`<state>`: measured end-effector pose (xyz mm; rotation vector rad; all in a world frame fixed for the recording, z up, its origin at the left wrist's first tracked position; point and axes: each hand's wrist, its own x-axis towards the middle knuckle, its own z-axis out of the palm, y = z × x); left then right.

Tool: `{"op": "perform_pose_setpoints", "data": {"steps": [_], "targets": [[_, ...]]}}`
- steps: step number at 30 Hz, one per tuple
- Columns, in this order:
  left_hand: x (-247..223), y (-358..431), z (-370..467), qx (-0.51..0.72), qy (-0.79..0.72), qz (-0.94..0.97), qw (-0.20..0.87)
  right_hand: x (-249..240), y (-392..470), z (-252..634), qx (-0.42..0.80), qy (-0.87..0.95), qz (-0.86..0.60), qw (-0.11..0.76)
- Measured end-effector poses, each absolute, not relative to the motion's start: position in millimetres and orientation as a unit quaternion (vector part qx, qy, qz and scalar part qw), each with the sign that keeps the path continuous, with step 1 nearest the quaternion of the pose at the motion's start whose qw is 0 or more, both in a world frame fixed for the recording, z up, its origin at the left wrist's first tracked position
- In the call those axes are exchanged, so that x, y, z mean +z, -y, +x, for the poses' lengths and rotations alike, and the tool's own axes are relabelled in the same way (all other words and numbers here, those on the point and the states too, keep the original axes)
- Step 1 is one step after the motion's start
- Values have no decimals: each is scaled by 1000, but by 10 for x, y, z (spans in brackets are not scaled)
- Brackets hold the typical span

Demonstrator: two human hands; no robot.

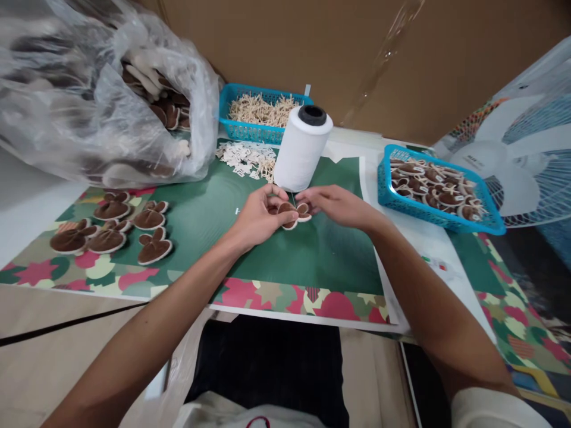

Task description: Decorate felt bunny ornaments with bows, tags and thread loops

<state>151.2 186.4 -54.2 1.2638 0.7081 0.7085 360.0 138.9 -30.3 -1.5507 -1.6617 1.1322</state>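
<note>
My left hand (263, 215) is closed on a brown, bunny-shaped fabric piece (288, 222) with a pale edge, thumb on top of it. The eared end (304, 212) of this piece points toward my right hand (332, 205). The fingers of my right hand are drawn together beside the ears; what they grip is hidden. A thin pale thread (293, 200) shows between the two hands. Right behind them stands a large cone of white thread (302, 148) with a dark core.
Several matching bunny pieces (154, 245) lie at left, below a clear plastic bag (196, 119) of more. White tags (243, 156) lie behind the hands, near a blue basket (229, 128) of cream strings. Another blue basket (446, 221) holds tagged pieces by a fan (495, 157).
</note>
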Motion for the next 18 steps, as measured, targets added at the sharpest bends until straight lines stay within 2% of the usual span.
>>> {"op": "perform_pose_setpoints", "data": {"steps": [3, 6, 12, 18], "targets": [[-542, -1869, 1517, 316, -304, 571, 694, -204, -1591, 3405, 534, 517, -548, 384], [-541, -1897, 1509, 351, -302, 552, 694, -109, -1737, 3151, 563, 465, -509, 456], [-561, -1980, 1530, 399, -409, 457, 681, -129, -1644, 2855, 479, 429, -532, 551], [-499, -1993, 1589, 460, -418, 331, 710, -341, -1512, 2660, 380, 456, -584, 554]]}}
